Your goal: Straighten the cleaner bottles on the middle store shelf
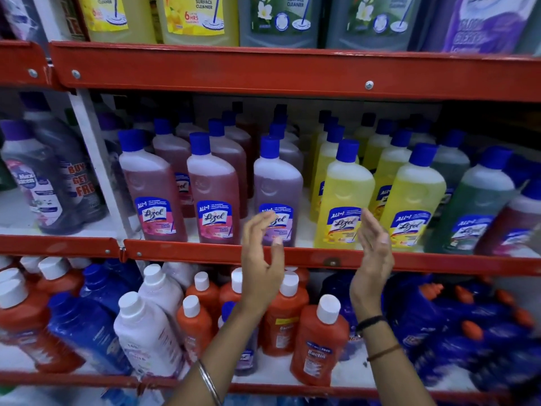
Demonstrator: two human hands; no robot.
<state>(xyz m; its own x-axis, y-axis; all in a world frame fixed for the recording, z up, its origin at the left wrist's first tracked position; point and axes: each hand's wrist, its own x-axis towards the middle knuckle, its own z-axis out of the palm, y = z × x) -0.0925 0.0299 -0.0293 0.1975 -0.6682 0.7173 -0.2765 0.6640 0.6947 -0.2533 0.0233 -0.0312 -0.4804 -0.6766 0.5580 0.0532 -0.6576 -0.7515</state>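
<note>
On the middle shelf (pixel 205 253) stand rows of blue-capped cleaner bottles: two pink ones (pixel 152 183) at the left, a purple one (pixel 278 183) in the centre, yellow ones (pixel 345 194) to its right, then a green one (pixel 474 206). My left hand (pixel 262 259) is raised just in front of the purple bottle's lower label, fingers apart, holding nothing. Open too, my right hand (pixel 374 247) hovers before the front yellow bottle's label, palm facing left. Neither hand grips a bottle.
Red steel rails edge each shelf. Large refill pouches (pixel 193 19) fill the top shelf. Orange, white and blue bottles (pixel 319 338) crowd the lower shelf beneath my forearms. A white upright (pixel 96 159) separates a bay with dark bottles (pixel 44 183) at the left.
</note>
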